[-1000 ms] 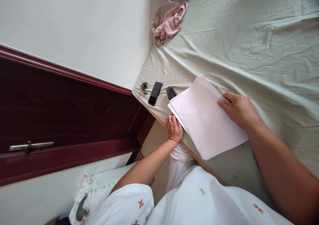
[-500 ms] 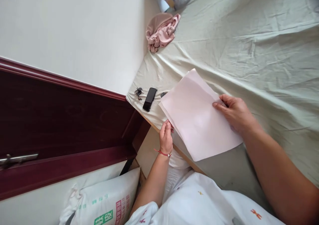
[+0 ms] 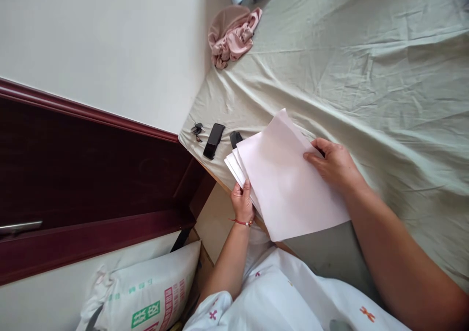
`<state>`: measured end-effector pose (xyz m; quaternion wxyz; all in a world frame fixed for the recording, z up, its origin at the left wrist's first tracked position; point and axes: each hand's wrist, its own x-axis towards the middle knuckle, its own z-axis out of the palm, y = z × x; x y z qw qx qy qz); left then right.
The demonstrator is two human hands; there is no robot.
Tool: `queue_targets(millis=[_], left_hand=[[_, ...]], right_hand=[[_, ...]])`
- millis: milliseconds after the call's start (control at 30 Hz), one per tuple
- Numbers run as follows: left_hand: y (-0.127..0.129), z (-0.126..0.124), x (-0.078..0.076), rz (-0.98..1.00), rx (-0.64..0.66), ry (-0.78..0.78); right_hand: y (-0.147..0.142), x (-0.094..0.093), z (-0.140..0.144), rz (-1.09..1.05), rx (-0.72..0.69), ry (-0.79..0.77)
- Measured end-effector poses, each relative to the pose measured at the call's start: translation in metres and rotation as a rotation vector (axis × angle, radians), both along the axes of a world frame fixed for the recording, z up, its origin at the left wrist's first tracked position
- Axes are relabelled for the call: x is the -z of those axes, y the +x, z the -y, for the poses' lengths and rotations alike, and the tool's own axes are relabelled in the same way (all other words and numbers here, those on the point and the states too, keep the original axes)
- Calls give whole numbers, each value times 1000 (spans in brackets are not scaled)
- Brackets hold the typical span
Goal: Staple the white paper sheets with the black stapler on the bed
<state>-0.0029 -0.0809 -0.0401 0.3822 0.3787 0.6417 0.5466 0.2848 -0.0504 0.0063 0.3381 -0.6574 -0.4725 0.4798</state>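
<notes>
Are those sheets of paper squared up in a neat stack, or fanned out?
Fanned out. At the lower left corner of the papers, by the left hand, several staggered sheet edges show.

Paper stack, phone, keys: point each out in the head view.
paper stack [image 3: 289,184], head view, middle of the top sheet
phone [image 3: 214,141], head view, middle of its dark face
keys [image 3: 197,128], head view, the small dark bunch beside the phone
</notes>
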Motion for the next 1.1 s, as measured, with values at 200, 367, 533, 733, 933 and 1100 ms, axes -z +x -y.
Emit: queue_targets(millis=[200, 367, 533, 733, 933, 1100], left_hand=[[-3, 4, 1, 137, 25, 55], [-7, 4, 9, 37, 10, 91], [-12, 4, 13, -151, -88, 135], [-11, 3, 12, -167, -37, 169], [-14, 2, 11, -226, -77, 116], [-15, 2, 10, -141, -74, 86]], right_hand=[[-1, 10, 0, 61, -29, 42], [-2, 12, -1, 70, 44, 75], [-1, 11, -1, 68, 42, 59], [-1, 10, 1, -78, 23, 49], [-2, 7, 3, -194, 21, 71], [-3, 6, 4, -282, 21, 70]])
